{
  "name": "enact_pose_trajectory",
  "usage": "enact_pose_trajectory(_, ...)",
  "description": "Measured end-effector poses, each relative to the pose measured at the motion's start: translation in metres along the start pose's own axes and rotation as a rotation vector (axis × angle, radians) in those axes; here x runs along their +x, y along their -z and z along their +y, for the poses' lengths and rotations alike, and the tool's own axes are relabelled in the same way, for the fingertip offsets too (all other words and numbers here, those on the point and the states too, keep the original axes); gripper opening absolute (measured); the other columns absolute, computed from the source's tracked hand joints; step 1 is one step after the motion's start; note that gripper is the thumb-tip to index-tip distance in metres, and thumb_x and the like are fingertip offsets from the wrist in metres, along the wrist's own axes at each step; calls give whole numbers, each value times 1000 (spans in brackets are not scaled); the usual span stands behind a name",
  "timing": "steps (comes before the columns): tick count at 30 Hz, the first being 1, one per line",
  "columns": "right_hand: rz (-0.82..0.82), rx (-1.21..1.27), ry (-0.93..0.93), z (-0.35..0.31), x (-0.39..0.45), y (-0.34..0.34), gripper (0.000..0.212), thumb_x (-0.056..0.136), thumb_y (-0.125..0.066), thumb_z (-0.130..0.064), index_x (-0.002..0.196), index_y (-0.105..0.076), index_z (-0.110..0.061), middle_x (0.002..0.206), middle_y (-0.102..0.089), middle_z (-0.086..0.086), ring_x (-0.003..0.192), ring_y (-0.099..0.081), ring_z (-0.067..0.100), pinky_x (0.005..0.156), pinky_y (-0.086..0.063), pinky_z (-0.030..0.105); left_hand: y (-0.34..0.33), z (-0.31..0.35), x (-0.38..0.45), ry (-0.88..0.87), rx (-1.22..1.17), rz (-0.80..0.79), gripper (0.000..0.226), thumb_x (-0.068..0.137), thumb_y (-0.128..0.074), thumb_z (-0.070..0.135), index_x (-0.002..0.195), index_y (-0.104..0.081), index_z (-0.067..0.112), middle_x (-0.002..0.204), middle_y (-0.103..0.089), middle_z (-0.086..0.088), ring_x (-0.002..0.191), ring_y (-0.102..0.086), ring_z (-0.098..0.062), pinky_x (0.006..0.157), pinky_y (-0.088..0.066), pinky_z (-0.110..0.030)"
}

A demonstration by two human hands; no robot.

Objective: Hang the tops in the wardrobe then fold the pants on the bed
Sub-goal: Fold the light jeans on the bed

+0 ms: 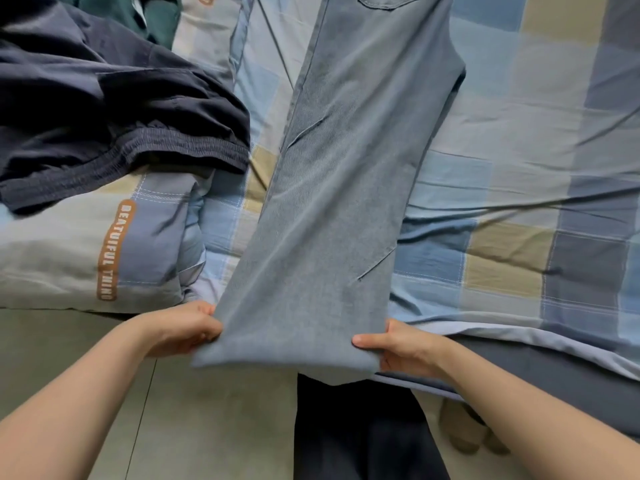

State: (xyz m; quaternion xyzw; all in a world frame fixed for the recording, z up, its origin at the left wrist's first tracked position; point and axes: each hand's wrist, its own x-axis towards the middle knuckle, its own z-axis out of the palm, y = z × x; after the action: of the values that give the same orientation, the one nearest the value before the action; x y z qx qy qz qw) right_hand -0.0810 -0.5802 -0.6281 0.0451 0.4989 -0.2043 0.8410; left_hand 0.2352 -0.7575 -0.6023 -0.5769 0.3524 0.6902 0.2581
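Light blue jeans [339,188] lie lengthwise on the bed, folded leg on leg, the back pocket at the far top and the hems at the near edge. My left hand [187,329] grips the left corner of the hem end. At the right corner my right hand [398,348] pinches the cloth with its thumb on top. The hem end is lifted slightly off the bed edge. A dark navy garment [104,109] with an elastic waistband lies bunched at the left.
The bed has a blue, beige and grey checked sheet [519,188]. A folded quilt [86,247] with orange lettering lies at the left under the navy garment. Dark green cloth [152,19] shows at the top left. Below is a grey tiled floor [207,427].
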Motion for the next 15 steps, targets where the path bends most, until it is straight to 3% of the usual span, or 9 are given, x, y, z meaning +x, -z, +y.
enact_pose_trajectory(2,105,-157,-45,9,9,-3,21,89,-65,-15,107,-62,-3,82,-71,1,72,-68,11,69,-54,24,10,-6,8,-11,79,129,27,66,-56,3,51,-40,19,52,-29,-3,42,-26,-13,46,-17,-22)
enact_pose_trajectory(4,245,-317,-44,19,20,-3,4,91,-63,-16,91,-61,-13,79,-68,0,69,-65,8,64,-48,23,13,-14,21,-72,217,281,34,78,-60,-3,52,-51,17,48,-46,2,40,-40,-8,38,-31,-17)
enact_pose_trajectory(5,303,-369,-39,22,26,-3,6,90,-64,-17,87,-59,-18,81,-66,-1,73,-64,8,66,-47,23,12,-18,27,-104,289,309,29,79,-63,-4,59,-59,17,52,-56,5,47,-49,-4,42,-38,-14)
enact_pose_trajectory(8,367,-369,-42,30,36,-6,15,86,-68,-25,82,-54,-22,81,-63,-3,82,-65,9,62,-47,22,-3,-32,43,-99,362,244,21,79,-75,5,94,-66,17,88,-70,1,79,-63,-11,67,-49,-17)
enact_pose_trajectory(12,311,-470,-68,34,33,-6,21,94,-58,-19,77,-46,-18,64,-66,-8,72,-68,8,56,-46,18,-19,-45,53,-64,515,220,17,76,-79,18,86,-66,17,87,-70,-2,73,-61,-11,65,-48,-24)
enact_pose_trajectory(15,308,-573,-106,33,19,8,11,96,-52,-15,87,-50,-10,72,-67,-1,78,-68,14,60,-48,20,-23,-49,57,-44,546,199,18,75,-77,14,91,-67,13,92,-71,-3,80,-64,-14,71,-49,-25)
